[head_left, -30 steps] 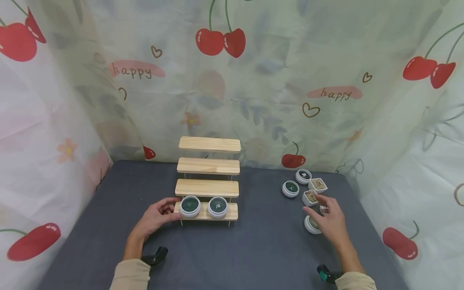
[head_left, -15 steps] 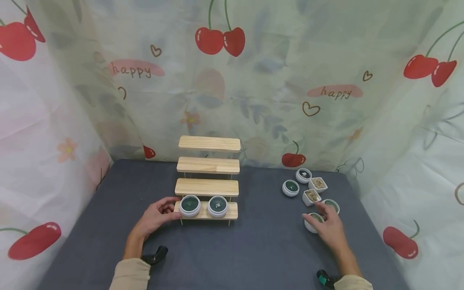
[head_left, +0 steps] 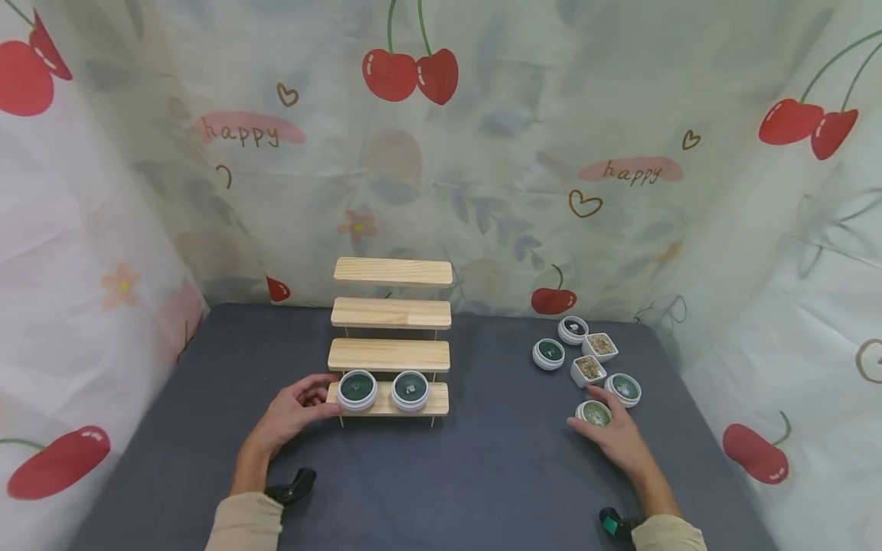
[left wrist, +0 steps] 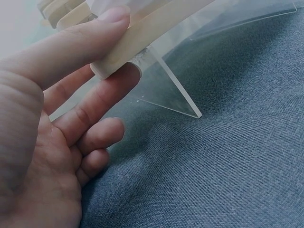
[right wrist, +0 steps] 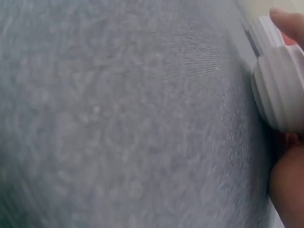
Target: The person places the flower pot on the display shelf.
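Note:
My left hand [head_left: 289, 417] pinches the left end of the lowest plank of a tiered wooden stand [head_left: 389, 355]. In the left wrist view the thumb lies along the plank [left wrist: 135, 42], with a finger under it beside a clear support. Two white round pots with dark green tops, a left one [head_left: 357, 389] and a right one [head_left: 409, 389], stand on that plank. At the right, my right hand [head_left: 625, 444] grips a white round pot with a lighter green top [head_left: 594, 414] between thumb and fingers. Its ribbed side [right wrist: 280, 90] shows in the right wrist view.
Close behind the right hand sit a green-topped round pot [head_left: 623, 389] and two square white pots, a near one [head_left: 588, 370] and a far one [head_left: 600, 347]. Farther back are two more round pots, green [head_left: 549, 354] and dark [head_left: 573, 330]. A patterned curtain [head_left: 482, 153] surrounds the dark table.
My right hand has come down and leftward around the light green pot, its fingers closing on it. The left hand keeps its hold on the stand. The head view has shifted slightly.

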A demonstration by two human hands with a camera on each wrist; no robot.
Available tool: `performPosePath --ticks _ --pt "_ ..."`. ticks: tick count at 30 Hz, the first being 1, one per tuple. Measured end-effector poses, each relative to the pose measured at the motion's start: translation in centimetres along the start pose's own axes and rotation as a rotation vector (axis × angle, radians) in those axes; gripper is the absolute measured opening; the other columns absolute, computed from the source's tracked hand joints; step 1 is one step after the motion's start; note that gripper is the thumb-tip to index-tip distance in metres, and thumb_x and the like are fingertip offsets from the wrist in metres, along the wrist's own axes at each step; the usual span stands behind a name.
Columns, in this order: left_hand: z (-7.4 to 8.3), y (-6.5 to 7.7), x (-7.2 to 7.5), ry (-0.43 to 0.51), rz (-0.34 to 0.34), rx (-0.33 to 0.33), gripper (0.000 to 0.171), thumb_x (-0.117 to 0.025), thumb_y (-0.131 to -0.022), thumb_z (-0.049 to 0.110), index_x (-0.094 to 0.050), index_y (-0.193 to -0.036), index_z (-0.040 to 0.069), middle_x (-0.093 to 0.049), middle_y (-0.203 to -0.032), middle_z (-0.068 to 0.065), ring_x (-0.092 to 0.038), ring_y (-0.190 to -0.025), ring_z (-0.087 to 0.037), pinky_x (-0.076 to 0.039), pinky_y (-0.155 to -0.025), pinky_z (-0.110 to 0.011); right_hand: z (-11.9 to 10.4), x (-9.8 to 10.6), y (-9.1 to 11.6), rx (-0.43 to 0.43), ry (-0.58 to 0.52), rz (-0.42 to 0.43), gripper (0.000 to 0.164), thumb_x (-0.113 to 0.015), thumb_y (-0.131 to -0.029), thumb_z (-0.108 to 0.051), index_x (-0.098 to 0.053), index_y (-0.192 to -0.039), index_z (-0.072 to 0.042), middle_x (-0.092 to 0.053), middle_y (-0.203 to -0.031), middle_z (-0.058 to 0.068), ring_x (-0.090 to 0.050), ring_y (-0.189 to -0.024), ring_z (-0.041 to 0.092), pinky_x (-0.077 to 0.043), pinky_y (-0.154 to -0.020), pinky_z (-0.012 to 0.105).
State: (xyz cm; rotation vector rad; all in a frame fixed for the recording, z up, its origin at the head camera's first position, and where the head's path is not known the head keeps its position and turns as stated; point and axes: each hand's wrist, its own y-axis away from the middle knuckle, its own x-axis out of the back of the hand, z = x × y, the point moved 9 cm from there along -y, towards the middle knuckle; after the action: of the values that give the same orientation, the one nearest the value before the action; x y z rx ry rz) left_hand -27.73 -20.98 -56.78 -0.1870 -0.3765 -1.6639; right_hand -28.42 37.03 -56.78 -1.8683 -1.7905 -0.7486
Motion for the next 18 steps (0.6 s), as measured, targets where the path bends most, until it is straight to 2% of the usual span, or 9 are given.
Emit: performPosePath --ticks 2,4,9,14,18 --pt "-0.02 0.12 0.24 0.003 0.001 -0.007 0.067 -0.086 -0.083 0.031 -0.058 -0.14 0.011 -0.063 -0.1 -0.006 -0.057 -0.086 -0.014 -0.047 -0.073 -0.024 -0.02 -0.06 -0.15 0.001 0.017 0.004 0.084 -0.083 -0.084 -0.043 -0.042 -0.152 -0.016 -0.055 -0.148 0.012 -0.05 -0.124 0.016 -0.035 -0.1 0.026" --pt "-0.14 0.17 0.34 0.0 0.002 -0.001 0.068 -0.087 -0.082 0.034 -0.058 -0.139 0.011 -0.063 -0.099 -0.005 -0.057 -0.086 -0.015 -0.048 -0.073 -0.024 -0.09 -0.11 -0.16 0.004 0.022 0.002 0.084 -0.084 -0.083 -0.043 -0.043 -0.152 -0.016 -0.057 -0.146 0.011 -0.05 -0.122 0.014 -0.034 -0.098 0.024" --pt "-0.42 0.32 0.34 -0.005 0.003 0.024 0.068 -0.087 -0.081 0.036 -0.059 -0.138 0.013 -0.064 -0.098 -0.003 -0.058 -0.086 -0.013 -0.047 -0.073 -0.024 -0.34 -0.21 -0.08 0.017 0.02 -0.012 0.081 -0.085 -0.082 -0.041 -0.046 -0.149 -0.015 -0.055 -0.147 0.012 -0.048 -0.127 0.018 -0.034 -0.101 0.029" --pt "-0.17 0.24 0.15 0.001 -0.012 0.017 0.068 -0.087 -0.082 0.035 -0.058 -0.139 0.012 -0.064 -0.099 -0.004 -0.058 -0.086 -0.014 -0.047 -0.074 -0.025 -0.24 0.07 0.18 0.011 0.023 0.017 0.069 -0.086 -0.082 -0.037 -0.057 -0.139 -0.013 -0.059 -0.139 0.012 -0.052 -0.112 0.014 -0.037 -0.093 0.025" --pt "0.06 0.07 0.1 0.007 -0.012 0.009 0.068 -0.086 -0.082 0.033 -0.057 -0.14 0.012 -0.064 -0.1 -0.005 -0.057 -0.086 -0.014 -0.047 -0.073 -0.025 -0.05 0.18 0.27 0.0 0.021 0.02 0.066 -0.085 -0.083 -0.04 -0.059 -0.137 -0.014 -0.06 -0.138 0.013 -0.054 -0.114 0.018 -0.038 -0.095 0.032"
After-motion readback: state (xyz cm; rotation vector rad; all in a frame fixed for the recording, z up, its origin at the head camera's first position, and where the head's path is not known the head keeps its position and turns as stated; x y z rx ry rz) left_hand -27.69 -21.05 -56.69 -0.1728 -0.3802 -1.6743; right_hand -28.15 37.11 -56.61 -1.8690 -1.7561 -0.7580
